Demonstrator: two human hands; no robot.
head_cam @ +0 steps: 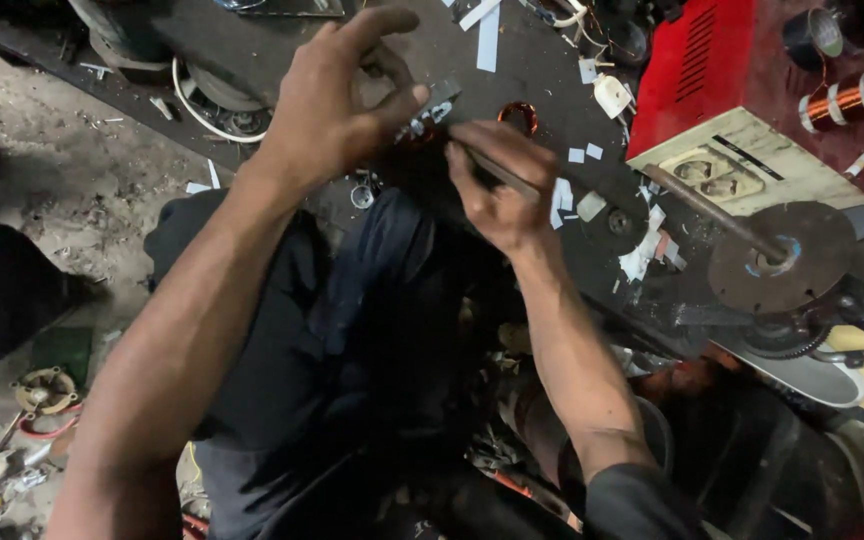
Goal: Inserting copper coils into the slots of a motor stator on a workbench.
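My left hand (337, 95) pinches a small dark metal part (432, 112) between thumb and fingers, above my lap. My right hand (497, 185) grips a thin rod-like tool (497, 172) whose tip meets that part. A loop of copper wire (518, 116) shows just behind the two hands on the dark worktop (532, 60). Most of the part is hidden by my fingers.
A red and cream box-shaped machine (742, 130) stands at the right, with a round metal disc on a shaft (782, 258) in front of it. White paper scraps (642, 250) litter the worktop. Copper coils (852, 95) lie far right; motor parts (42, 390) sit on the dusty floor at left.
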